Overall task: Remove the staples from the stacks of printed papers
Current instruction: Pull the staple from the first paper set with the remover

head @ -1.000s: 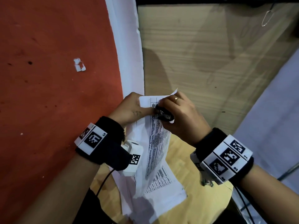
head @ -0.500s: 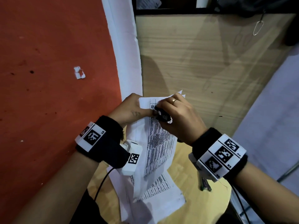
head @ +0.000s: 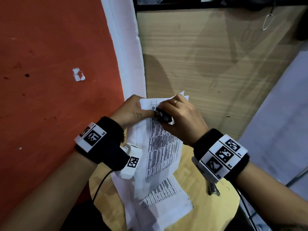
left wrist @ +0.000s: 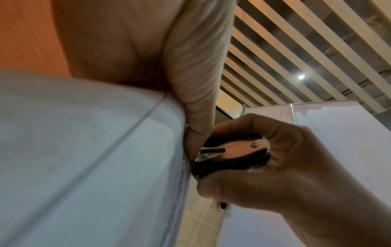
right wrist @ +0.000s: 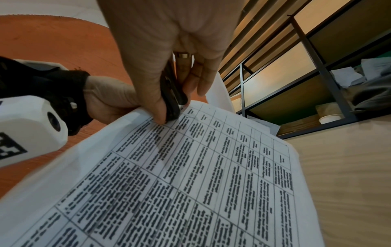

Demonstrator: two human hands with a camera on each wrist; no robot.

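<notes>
Two hands meet at the far top corner of a lifted stack of printed papers point(head: 160, 144) in the head view: the left hand point(head: 131, 110) pinches the corner, the right hand point(head: 181, 117) grips a black staple remover point(head: 164, 116) set against it; more sheets point(head: 163, 202) and a small metal tool point(head: 213, 189) lie on the round wooden table point(head: 191, 219). Only the left wrist view shows the remover's metal claws against the paper's edge point(left wrist: 182, 167), just right of the left thumb point(left wrist: 196, 107). The right wrist view shows the printed table and a ring point(right wrist: 183, 54).
</notes>
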